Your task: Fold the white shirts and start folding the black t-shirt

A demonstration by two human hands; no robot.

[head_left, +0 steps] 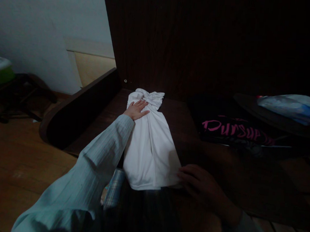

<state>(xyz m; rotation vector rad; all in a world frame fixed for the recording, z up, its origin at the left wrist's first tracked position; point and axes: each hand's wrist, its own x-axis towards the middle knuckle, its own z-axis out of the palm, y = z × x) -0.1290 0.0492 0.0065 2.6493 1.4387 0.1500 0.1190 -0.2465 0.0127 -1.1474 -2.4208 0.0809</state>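
Observation:
A white cloth garment lies lengthwise on a dark wooden surface, bunched at its far end and wider at the near end. Its exact kind is not plain. My left hand rests flat on the bunched far part, fingers spread. In deep shadow, my right hand is at the near right edge of the cloth, its fingers bent together over that edge. The thumb of this hand is hidden.
A dark panel rises behind the surface, and a rounded side board borders it on the left. To the right lies black fabric with pink lettering, near a clear plastic bag. A green-and-white container stands far left.

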